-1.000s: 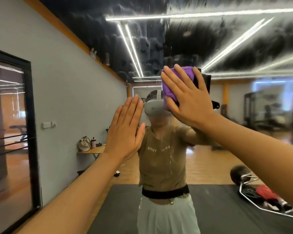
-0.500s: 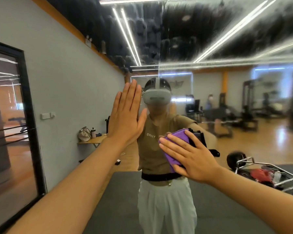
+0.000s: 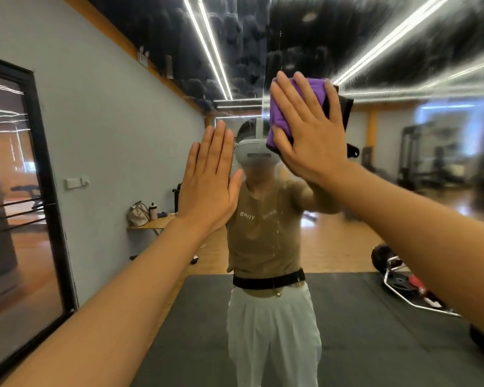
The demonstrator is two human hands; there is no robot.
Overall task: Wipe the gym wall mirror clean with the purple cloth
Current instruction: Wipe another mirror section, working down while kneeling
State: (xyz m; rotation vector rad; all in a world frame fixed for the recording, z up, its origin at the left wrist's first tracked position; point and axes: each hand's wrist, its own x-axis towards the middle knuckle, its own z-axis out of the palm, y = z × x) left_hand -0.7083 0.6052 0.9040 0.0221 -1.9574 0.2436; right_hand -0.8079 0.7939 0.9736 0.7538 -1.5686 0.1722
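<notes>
The gym wall mirror (image 3: 403,219) fills most of the view, and its upper part is streaked and smeared. My right hand (image 3: 310,135) presses the folded purple cloth (image 3: 278,118) flat against the glass at head height, fingers spread over it. A dark edge of the cloth shows past my fingers on the right. My left hand (image 3: 210,180) rests flat on the mirror to the left and lower down, fingers together, holding nothing. My own reflection stands in the middle of the glass.
A black-framed glass door (image 3: 17,191) stands in the grey wall at left. The mirror reflects a small wooden bench (image 3: 151,223) with a bag and bottle, a dark floor mat (image 3: 361,331), a barbell frame (image 3: 408,286) and gym machines at right.
My right hand with the cloth swept from head height down to chest height and has come back up to head height. My left hand stayed flat on the glass.
</notes>
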